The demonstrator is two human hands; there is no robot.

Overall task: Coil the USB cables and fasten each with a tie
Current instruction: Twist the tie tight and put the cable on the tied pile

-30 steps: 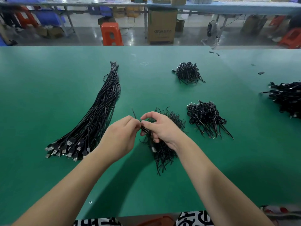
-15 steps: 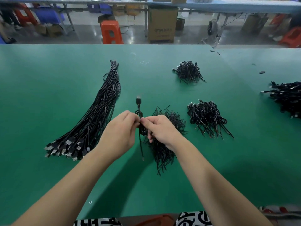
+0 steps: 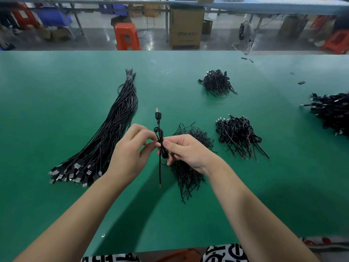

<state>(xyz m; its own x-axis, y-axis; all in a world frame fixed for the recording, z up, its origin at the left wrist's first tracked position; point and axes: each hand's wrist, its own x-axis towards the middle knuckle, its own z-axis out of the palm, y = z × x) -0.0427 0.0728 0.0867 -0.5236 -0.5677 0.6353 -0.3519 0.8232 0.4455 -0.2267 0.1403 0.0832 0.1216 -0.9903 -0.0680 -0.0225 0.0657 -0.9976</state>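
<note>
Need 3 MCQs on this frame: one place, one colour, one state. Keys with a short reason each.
1. Where is the bundle of uncoiled cables?
A. left of the hands
B. right of the hands
C. on the floor

2. What colour is the table?
A. green
B. white
C. grey

3. What is the state of the held cable?
A. lying flat on the table
B. pinched by both hands, plug end up
C. held by one hand only

Keys:
1 A: the long bundle lies left of the left hand.
2 A: the top is green all over.
3 B: the left hand and right hand both pinch its coil, with the plug pointing up.
</note>
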